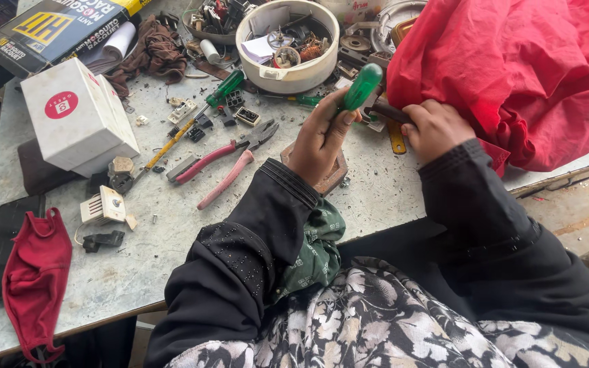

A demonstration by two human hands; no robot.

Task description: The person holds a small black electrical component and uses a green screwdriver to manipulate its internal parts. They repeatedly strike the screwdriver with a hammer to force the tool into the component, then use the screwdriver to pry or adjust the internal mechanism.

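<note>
- The left hand [322, 140] is clenched around a green-handled screwdriver [361, 87], its handle sticking up out of the fist, so the shaft points down at the work, probably to bear down on a screw.
- Under that grip sits a brown block [332, 178] on the tabletop [172, 232], likely a rest for the piece.
- The right hand [434, 129] is closed on a dark part [388, 111] just beside the screwdriver, apparently steadying it; what the part is I cannot tell.
- A red cloth [526, 75] is bunched just beyond the right grip, draped over whatever lies there.
- Left of the left grip lie pink-handled pliers [223, 163], and past them a second green screwdriver [223, 88] with a yellow shaft, both near at hand.
- Beyond the grips stands a white round tub [288, 75] of small parts.
- Far left: a white box [80, 123] and a red face mask [35, 279], well apart from the work.
</note>
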